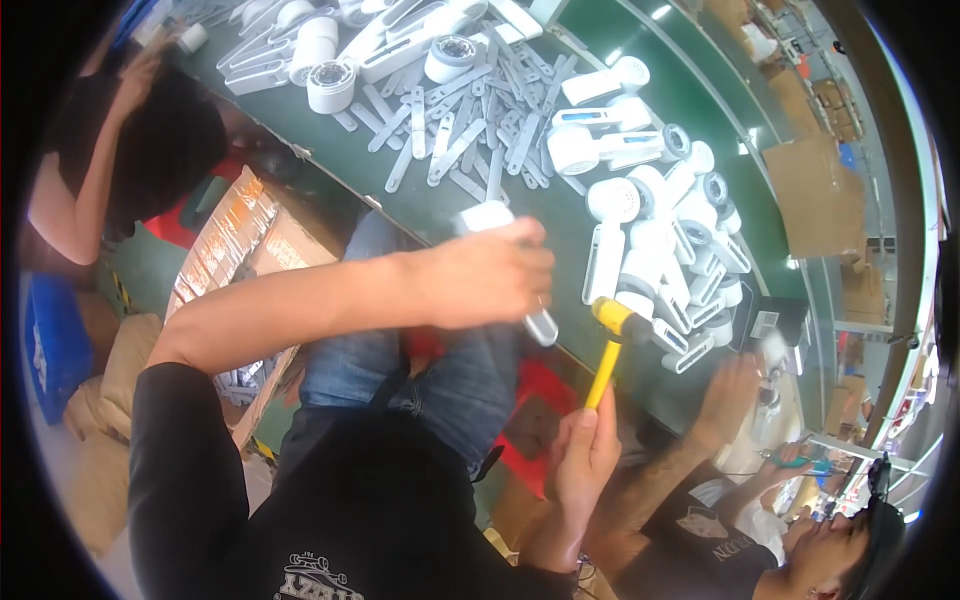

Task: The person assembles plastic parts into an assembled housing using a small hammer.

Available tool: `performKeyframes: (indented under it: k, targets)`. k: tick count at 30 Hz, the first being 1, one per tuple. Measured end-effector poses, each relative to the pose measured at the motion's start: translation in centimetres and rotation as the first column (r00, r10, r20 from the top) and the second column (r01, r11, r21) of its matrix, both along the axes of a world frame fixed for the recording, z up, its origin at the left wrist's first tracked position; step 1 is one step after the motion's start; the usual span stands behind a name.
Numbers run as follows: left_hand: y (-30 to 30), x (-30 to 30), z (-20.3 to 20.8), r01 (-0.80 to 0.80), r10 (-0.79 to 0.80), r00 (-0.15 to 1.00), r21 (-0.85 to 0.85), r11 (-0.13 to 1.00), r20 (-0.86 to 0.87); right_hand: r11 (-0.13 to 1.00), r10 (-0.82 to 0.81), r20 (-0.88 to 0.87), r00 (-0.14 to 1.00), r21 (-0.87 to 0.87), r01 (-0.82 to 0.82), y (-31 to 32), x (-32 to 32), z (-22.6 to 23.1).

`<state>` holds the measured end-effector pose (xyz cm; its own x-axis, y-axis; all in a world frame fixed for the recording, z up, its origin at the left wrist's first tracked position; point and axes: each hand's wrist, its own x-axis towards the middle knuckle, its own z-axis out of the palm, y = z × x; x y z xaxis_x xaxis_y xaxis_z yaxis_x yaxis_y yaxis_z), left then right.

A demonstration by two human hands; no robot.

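Note:
My left hand (478,274) is closed around a white plastic piece (541,328) with a rounded head and a long handle, blurred by motion. Most of its handle is hidden behind the fingers. My right hand (585,455), lower and to the right, grips a yellow-handled hammer (604,373). The hammer's yellow and dark head points up, near the table's edge. Close to it lies a pile of white round-headed pieces with slotted handles (640,265). Beyond my left hand, many flat grey strips (470,115) are heaped on the green table (350,160).
More white pieces (318,50) lie at the table's far left. A cardboard box (270,230) stands left of my legs, near a blue bin (55,345). Co-workers sit at both sides; the right one's hand (728,400) is near the pile. Behind stands a cardboard sheet (812,200).

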<state>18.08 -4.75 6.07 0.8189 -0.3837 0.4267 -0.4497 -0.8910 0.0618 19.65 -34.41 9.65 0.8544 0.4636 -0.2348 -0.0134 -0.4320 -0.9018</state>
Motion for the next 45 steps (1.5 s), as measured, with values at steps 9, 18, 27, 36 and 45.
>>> performKeyframes:
  k: [9, 18, 27, 36, 45]
  targets:
    - [4.1, 2.3, 1.4, 0.141, -0.143, 0.99, 0.065, 0.988, 0.013, 0.996, -0.06, -0.049, 0.997, 0.067, 0.064, -0.1, -0.7, -0.1]
    - [2.3, -4.3, -3.8, -0.297, 0.353, 0.933, -0.415, 0.86, 0.063, 0.987, 0.116, 0.02, 0.993, -0.117, -0.113, 6.0, 0.1, 1.9]
    - [2.3, -3.8, -3.9, -0.253, 0.353, 0.93, -0.518, 0.817, 0.103, 0.926, 0.3, 0.272, 0.914, -0.311, -0.212, 8.5, 2.4, -1.3]
    - [1.9, -4.1, -4.6, -0.283, 0.405, 0.909, -0.573, 0.769, 0.095, 0.958, 0.224, 0.214, 0.951, -0.227, -0.174, 8.1, 0.9, 2.4]
    - [-0.4, -4.4, -5.5, -0.506, 0.551, 0.802, -0.754, 0.419, -0.231, 0.922, 0.34, 0.139, 0.93, -0.241, -0.301, 8.6, -0.7, 3.0]
